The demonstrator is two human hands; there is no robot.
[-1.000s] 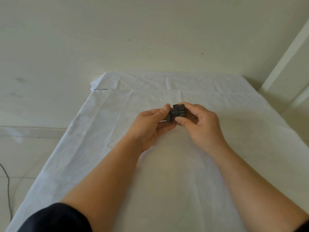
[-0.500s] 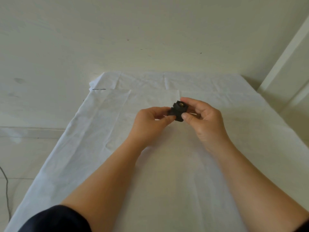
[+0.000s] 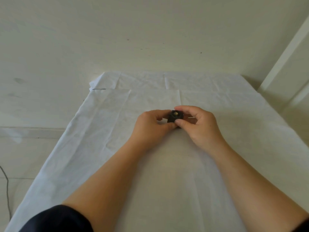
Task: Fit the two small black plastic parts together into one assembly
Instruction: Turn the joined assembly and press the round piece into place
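Observation:
A small black plastic piece (image 3: 175,116) with a brass-coloured insert on its top face sits between both hands, just above the white cloth (image 3: 150,164). My left hand (image 3: 150,126) pinches its left side with thumb and fingertips. My right hand (image 3: 199,124) grips it from the right, thumb in front and forefinger over the back. The fingers hide most of it, so I cannot tell whether the two parts are joined or still apart.
The white cloth covers a long table that runs away from me to a cream wall (image 3: 150,30). A folded cloth edge (image 3: 107,81) lies at the far left corner. A thin dark cable (image 3: 6,190) hangs by the floor at left.
The black piece was turned so its brass-coloured insert now faces up. Both hands lowered slightly toward the cloth and kept their grip.

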